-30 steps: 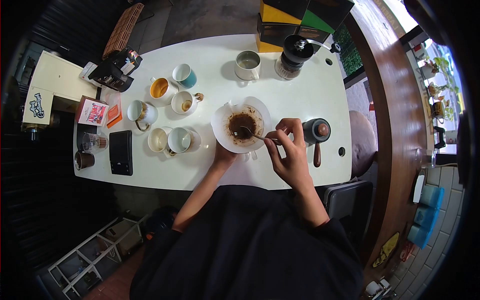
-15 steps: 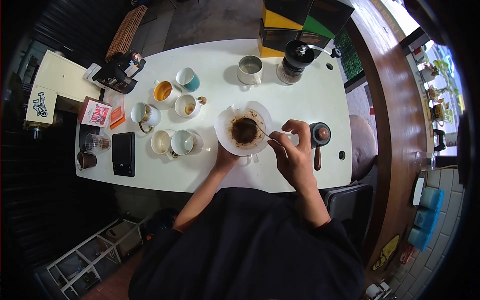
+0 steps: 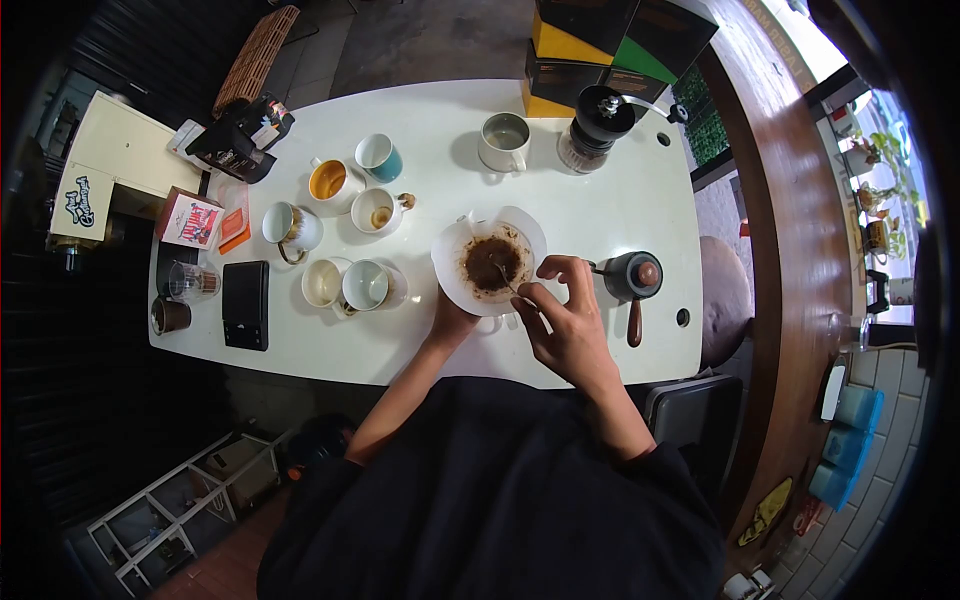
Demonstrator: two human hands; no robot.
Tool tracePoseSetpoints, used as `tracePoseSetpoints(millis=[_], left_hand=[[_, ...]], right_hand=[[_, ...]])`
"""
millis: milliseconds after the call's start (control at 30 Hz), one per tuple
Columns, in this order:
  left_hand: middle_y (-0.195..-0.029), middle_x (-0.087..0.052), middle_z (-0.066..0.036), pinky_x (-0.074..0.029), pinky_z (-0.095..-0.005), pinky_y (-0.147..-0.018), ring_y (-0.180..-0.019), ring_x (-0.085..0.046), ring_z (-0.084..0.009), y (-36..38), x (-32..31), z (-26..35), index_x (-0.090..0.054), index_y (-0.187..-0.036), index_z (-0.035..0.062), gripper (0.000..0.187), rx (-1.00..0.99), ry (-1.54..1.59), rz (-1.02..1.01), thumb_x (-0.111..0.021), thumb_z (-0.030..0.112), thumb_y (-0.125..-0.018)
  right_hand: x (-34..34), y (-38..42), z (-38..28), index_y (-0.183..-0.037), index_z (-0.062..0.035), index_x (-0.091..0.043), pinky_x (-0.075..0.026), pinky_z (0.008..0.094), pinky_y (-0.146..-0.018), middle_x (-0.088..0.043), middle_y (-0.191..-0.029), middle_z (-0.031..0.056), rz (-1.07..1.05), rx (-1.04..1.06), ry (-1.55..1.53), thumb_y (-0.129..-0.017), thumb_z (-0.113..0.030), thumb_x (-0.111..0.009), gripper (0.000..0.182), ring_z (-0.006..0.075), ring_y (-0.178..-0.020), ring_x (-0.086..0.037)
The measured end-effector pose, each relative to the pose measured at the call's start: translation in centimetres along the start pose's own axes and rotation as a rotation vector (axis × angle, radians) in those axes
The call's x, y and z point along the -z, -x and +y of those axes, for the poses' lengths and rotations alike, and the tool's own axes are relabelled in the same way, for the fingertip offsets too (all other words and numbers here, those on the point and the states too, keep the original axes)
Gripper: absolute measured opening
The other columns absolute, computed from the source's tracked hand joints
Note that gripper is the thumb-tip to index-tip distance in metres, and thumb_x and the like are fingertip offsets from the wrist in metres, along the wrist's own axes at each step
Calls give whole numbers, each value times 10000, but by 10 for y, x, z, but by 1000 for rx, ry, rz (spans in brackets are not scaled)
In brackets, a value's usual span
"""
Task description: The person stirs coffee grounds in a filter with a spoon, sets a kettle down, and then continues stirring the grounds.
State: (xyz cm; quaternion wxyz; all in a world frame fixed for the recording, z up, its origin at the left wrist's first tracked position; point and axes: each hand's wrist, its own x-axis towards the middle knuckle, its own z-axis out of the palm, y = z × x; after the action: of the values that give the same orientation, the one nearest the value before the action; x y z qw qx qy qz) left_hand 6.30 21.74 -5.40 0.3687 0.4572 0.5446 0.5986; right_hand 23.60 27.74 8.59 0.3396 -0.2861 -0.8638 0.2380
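Observation:
A white paper coffee filter (image 3: 453, 283) sits in a dripper near the middle of the table, with wet dark coffee grounds (image 3: 484, 260) inside and specks up its wall. My left hand (image 3: 455, 315) is closed against the dripper's near left side; its fingers are mostly hidden under the paper rim. In my right hand (image 3: 567, 320) a thin metal spoon (image 3: 509, 284) is pinched by its handle, its tip down in the grounds. Under the filter, part of a clear vessel shows. Just right of my right hand stands a dark lidded pot (image 3: 625, 280) with a wooden handle.
Several cups, including a teal cup (image 3: 378, 158) and an orange-lined cup (image 3: 330, 182), stand to the left. A black scale (image 3: 246, 305) lies farther left. At the back are a grey-white mug (image 3: 504, 142), a hand grinder (image 3: 592, 130) and stacked boxes (image 3: 570, 45).
My right hand has moved left and slightly down, and the spoon now stands steeper, deeper toward the middle of the grounds. My left hand stays at the dripper.

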Motion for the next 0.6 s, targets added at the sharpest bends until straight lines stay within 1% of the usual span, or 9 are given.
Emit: tracePoseSetpoints(millis=[133, 200, 367, 467, 533, 567, 600], left_hand=[[-1285, -608, -119, -491, -378, -1022, -1183, -609, -222, 2, 0, 5, -492, -1354, 4, 638, 24, -31, 10, -813, 124, -816], [-1291, -601, -126, -486, -383, -1027, -1188, -604, -229, 7, 2, -8, -490, -1354, 0, 635, 41, -47, 33, -810, 120, -819], [-1295, -588, -144, -470, -393, -1038, -1195, -592, -250, 10, 4, -18, -480, -1355, -10, 635, 89, -49, 63, -804, 109, -821], [-1298, -585, -146, -465, -389, -1041, -1199, -588, -254, 11, 7, -19, -469, -1362, -8, 655, 131, -74, 9, -810, 109, -815], [-1329, -562, -151, -456, -391, -1051, -1221, -572, -256, 12, 8, -24, -436, -1389, -5, 709, 167, -38, -17, -821, 118, -807], [-1329, -562, -151, -456, -391, -1051, -1221, -572, -256, 13, 8, -28, -436, -1389, -5, 709, 168, -36, -16, -821, 118, -807], [-1364, -534, -153, -447, -391, -1060, -1243, -555, -255, 14, 8, -32, -403, -1413, -1, 755, 128, -84, -6, -828, 126, -803]], right_hand=[[3, 1, -1, -943, -40, -666, -485, 414, -837, -512, -1077, 140, -6, -24, -34, -816, -19, -748, 153, 303, -991, -546], [4, 2, 0, -947, -21, -637, -468, 428, -843, -510, -1079, 147, -4, -30, -83, -843, -51, -727, 140, 320, -997, -537], [5, 3, 0, -919, -19, -622, -466, 425, -829, -502, -1064, 142, 1, -77, -120, -839, -30, -721, 129, 313, -971, -531], [5, 5, 0, -918, -20, -620, -465, 421, -824, -500, -1060, 141, 9, -110, -151, -842, -25, -718, 124, 307, -959, -524], [7, 4, -1, -919, -21, -620, -464, 419, -823, -500, -1060, 141, 9, -136, -174, -845, -24, -717, 122, 303, -955, -522], [9, 3, -2, -919, -23, -621, -464, 418, -824, -500, -1060, 140, 17, -133, -178, -848, -27, -717, 120, 299, -954, -519], [9, 2, -2, -920, -26, -623, -463, 418, -825, -500, -1060, 139, 24, -128, -182, -851, -29, -718, 117, 295, -953, -517]])
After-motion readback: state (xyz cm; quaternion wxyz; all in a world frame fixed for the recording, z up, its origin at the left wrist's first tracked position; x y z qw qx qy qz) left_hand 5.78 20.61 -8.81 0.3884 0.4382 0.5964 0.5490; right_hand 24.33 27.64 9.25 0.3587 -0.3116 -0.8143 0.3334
